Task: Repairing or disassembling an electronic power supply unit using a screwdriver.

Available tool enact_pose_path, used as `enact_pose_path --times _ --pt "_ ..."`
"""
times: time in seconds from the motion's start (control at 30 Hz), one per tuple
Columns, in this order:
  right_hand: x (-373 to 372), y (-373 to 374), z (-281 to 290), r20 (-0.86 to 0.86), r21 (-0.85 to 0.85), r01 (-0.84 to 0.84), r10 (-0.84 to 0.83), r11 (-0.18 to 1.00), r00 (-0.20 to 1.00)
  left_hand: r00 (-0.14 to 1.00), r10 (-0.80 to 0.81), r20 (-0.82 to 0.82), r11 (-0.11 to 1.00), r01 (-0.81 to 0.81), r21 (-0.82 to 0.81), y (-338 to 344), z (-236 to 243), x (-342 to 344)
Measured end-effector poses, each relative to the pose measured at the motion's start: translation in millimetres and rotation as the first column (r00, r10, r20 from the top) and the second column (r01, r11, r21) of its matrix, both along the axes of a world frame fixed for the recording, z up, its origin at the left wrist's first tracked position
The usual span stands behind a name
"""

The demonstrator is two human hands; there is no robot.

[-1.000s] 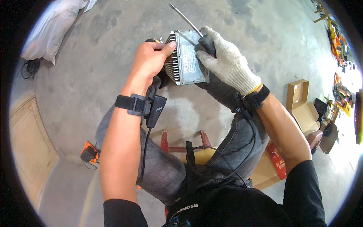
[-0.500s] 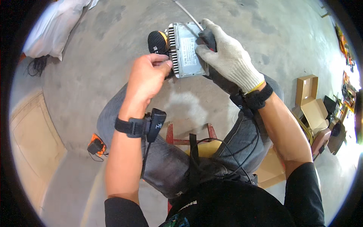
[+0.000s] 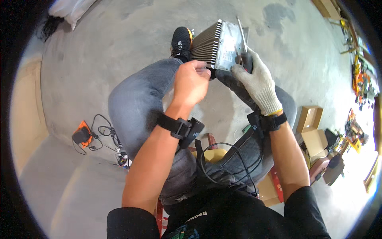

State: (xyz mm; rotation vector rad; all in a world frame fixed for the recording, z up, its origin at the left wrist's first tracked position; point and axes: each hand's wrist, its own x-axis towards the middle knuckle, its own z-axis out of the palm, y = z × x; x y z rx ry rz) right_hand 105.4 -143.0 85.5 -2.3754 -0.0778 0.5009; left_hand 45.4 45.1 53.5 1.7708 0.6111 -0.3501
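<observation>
A grey metal box with a row of cooling fins point(image 3: 205, 44) along one side is held up above the floor, between my knees and beyond them. Its flat labelled face is tilted toward the right. My bare left hand point(image 3: 191, 83) pinches the near corner of the finned side, fingertips curled together. A white knitted glove covers my right hand point(image 3: 258, 81), which is closed around the dark handle of a screwdriver point(image 3: 242, 35). The screwdriver's metal shaft points away from me, across the box's right edge. My gloved thumb lies near the box's near right corner.
My black shoe point(image 3: 181, 43) is just left of the box. An open cardboard box point(image 3: 311, 137) stands on the floor at right, with tools scattered beyond it. Cables and a black adapter point(image 3: 82, 135) lie at left. A white sack point(image 3: 75, 11) is at far left.
The finned box has shifted right in view and turned, so its fins show more. My left hand has moved right with it. The screwdriver shaft now points more straight away from me.
</observation>
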Motion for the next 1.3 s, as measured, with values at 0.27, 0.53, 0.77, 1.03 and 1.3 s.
enact_pose_path --times 0.27,0.53,0.77,1.03,1.3 --pt "3.0 15.8 13.6 -0.218 -0.063 0.158 -0.168 0.985 0.961 0.998 -0.032 0.059 0.993 0.038 -0.108 -62.6 -25.9 -52.9" --pt "4.3 14.0 12.4 -0.172 0.008 0.132 -0.129 0.991 0.977 0.98 -0.096 0.176 0.991 0.111 -0.078 -48.4 -16.1 -59.2" --pt "4.2 15.6 16.8 -0.178 -0.043 0.153 -0.158 0.987 0.971 0.978 -0.038 0.207 0.985 0.071 -0.155 -41.8 -12.6 -46.5" --pt "0.9 -10.7 31.3 -0.104 0.017 0.219 -0.216 0.976 0.971 0.999 -0.022 0.045 0.936 0.036 -0.35 -17.5 3.2 -32.9" --pt "-48.3 -67.5 133.2 -0.194 0.079 0.006 0.009 0.997 0.981 0.991 0.129 -0.048 0.748 -0.128 -0.652 1.2 29.5 -32.6"
